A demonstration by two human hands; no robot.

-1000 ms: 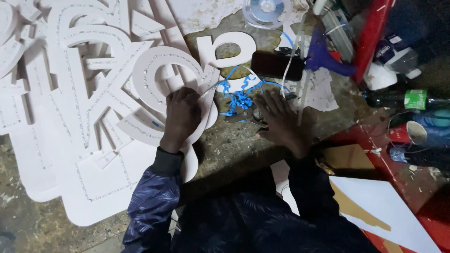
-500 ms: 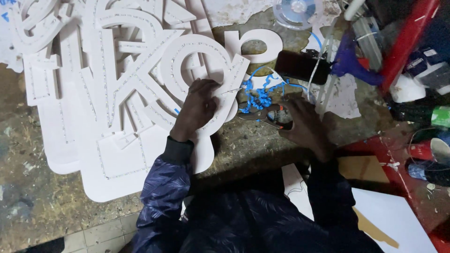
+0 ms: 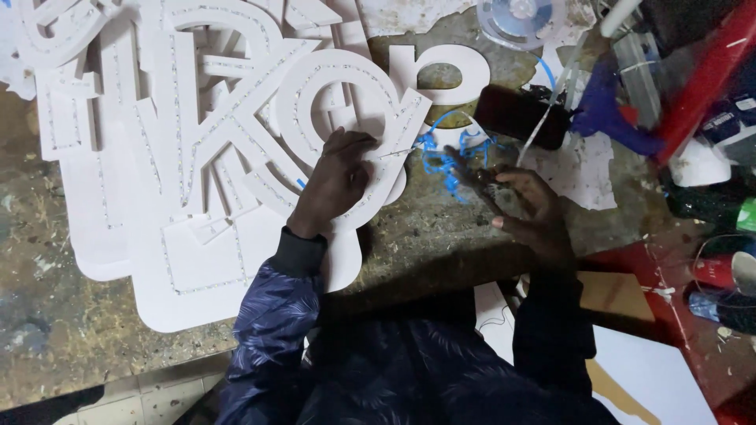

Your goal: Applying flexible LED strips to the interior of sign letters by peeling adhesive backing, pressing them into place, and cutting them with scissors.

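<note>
My left hand [image 3: 337,182] presses down on a white round foam letter [image 3: 315,134] that is lined with small lights, and its fingertips pinch a thin strip or wire at the letter's right edge. My right hand [image 3: 524,208] grips a small dark tool [image 3: 478,178], whose tip points toward that strip. A tangle of blue wire scraps [image 3: 445,161] lies between the two hands.
Several more white foam letters [image 3: 157,157] are stacked across the worn workbench [image 3: 441,244]. A dark phone [image 3: 520,116], a clear reel [image 3: 520,20], a purple glue gun [image 3: 606,110] and red items [image 3: 709,71] crowd the right side. White sheets [image 3: 654,378] lie near me.
The view has shifted, so the letters sit more to the right. My right hand has lifted the tool toward the letter's edge, and my left fingers now pinch the strip.
</note>
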